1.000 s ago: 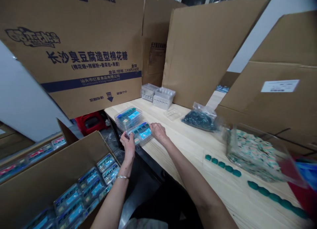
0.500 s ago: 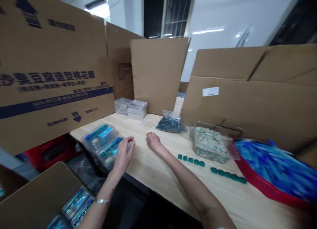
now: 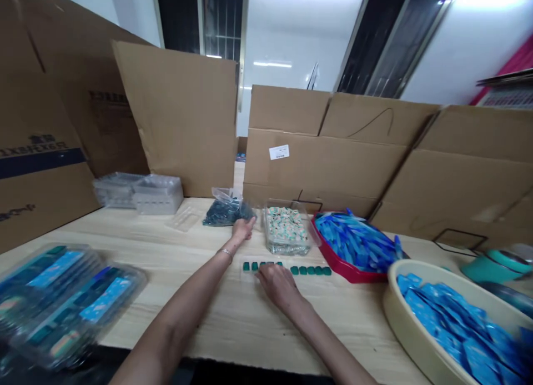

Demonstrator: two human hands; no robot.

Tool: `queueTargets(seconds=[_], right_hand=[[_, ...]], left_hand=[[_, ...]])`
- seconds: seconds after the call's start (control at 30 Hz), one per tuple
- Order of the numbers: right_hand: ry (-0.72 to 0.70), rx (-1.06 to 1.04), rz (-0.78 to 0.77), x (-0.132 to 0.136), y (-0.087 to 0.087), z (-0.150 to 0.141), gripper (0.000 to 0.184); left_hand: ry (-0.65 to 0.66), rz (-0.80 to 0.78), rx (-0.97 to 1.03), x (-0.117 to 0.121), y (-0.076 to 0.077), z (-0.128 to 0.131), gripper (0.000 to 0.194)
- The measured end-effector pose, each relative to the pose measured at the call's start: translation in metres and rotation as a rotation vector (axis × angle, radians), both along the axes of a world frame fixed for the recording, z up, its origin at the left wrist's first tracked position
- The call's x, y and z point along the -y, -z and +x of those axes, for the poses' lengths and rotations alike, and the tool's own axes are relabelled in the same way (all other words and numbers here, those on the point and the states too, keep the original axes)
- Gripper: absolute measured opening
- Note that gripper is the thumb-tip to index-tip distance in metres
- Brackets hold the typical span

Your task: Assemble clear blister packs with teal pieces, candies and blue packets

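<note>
My left hand [image 3: 244, 228] reaches far across the wooden table [image 3: 175, 263], fingers stretched out and touching a clear bag of dark teal pieces [image 3: 224, 211]. My right hand [image 3: 277, 282] lies flat on the table. Its fingertips rest on a row of small green pieces [image 3: 251, 266] set in a clear tray. A second row of green pieces [image 3: 310, 270] continues to its right. Just behind stands a clear tub of white and green pieces [image 3: 287, 229].
Filled clear boxes with blue inserts [image 3: 62, 301] are stacked at the near left edge. Empty clear trays [image 3: 158, 193] sit at the back left. A red tray [image 3: 333, 263] and a cream bowl [image 3: 400, 318] hold blue packets. Cardboard boxes [image 3: 316, 163] wall the back.
Both hands let go of the filled clear box at the left. The view swung right; my left hand went to the bag, my right to the green pieces.
</note>
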State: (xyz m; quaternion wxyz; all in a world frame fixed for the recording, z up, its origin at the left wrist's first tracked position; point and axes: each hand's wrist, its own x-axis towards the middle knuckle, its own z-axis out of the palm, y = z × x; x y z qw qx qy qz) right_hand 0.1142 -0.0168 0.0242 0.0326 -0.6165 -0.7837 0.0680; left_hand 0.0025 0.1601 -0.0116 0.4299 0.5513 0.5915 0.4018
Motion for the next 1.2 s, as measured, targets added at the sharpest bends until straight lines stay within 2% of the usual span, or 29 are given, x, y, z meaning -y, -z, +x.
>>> queueTargets(seconds=[0.07, 0.17, 0.27, 0.37, 0.43, 0.5, 0.6, 0.7, 0.83, 0.9, 0.97, 1.1, 1.17, 1.2], right_hand=[[-0.001, -0.106, 0.033, 0.013, 0.004, 0.017, 0.026], [-0.034, -0.352, 0.158, 0.025, 0.006, 0.041, 0.026], [-0.039, -0.629, 0.33, 0.023, 0.001, 0.058, 0.028], [0.064, -0.927, 0.402, 0.012, -0.012, 0.063, 0.036], [0.159, -1.162, 0.33, 0.005, -0.021, 0.059, 0.051], [0.204, -1.393, 0.186, 0.004, -0.03, 0.05, 0.066], [0.172, -1.654, -0.034, 0.012, -0.038, 0.034, 0.067], [0.161, -1.765, -0.109, 0.026, -0.035, 0.027, 0.063], [0.138, -1.755, -0.046, 0.043, -0.027, 0.037, 0.066], [0.104, -1.667, -0.062, 0.05, -0.03, 0.047, 0.062], [0.023, -1.541, -0.161, 0.057, -0.037, 0.055, 0.057], [-0.264, -1.292, -0.522, 0.065, -0.054, 0.048, 0.055], [-0.338, -1.225, -0.601, 0.064, -0.053, 0.039, 0.053], [-0.324, -1.213, -0.577, 0.063, -0.05, 0.037, 0.051]], left_hand=[[-0.029, -0.02, 0.089, 0.0, 0.0, 0.003, 0.039], [-0.048, 0.011, 0.221, 0.016, -0.006, -0.01, 0.035], [-0.012, 0.063, 0.312, 0.049, -0.017, -0.037, 0.037], [0.029, 0.125, 0.354, 0.09, -0.024, -0.063, 0.043], [0.028, 0.245, 0.298, 0.117, -0.025, -0.075, 0.044], [0.029, 0.408, 0.111, 0.141, -0.026, -0.084, 0.04], [0.12, 0.618, -0.201, 0.168, -0.027, -0.091, 0.032], [0.211, 0.699, -0.313, 0.184, -0.029, -0.092, 0.03], [0.238, 0.717, -0.303, 0.198, -0.034, -0.093, 0.035], [0.246, 0.674, -0.24, 0.202, -0.043, -0.093, 0.039], [0.29, 0.556, -0.099, 0.205, -0.057, -0.089, 0.043], [0.595, 0.099, 0.212, 0.206, -0.088, -0.07, 0.074], [0.744, -0.131, 0.24, 0.204, -0.094, -0.059, 0.075], [0.784, -0.207, 0.236, 0.202, -0.093, -0.055, 0.07]])
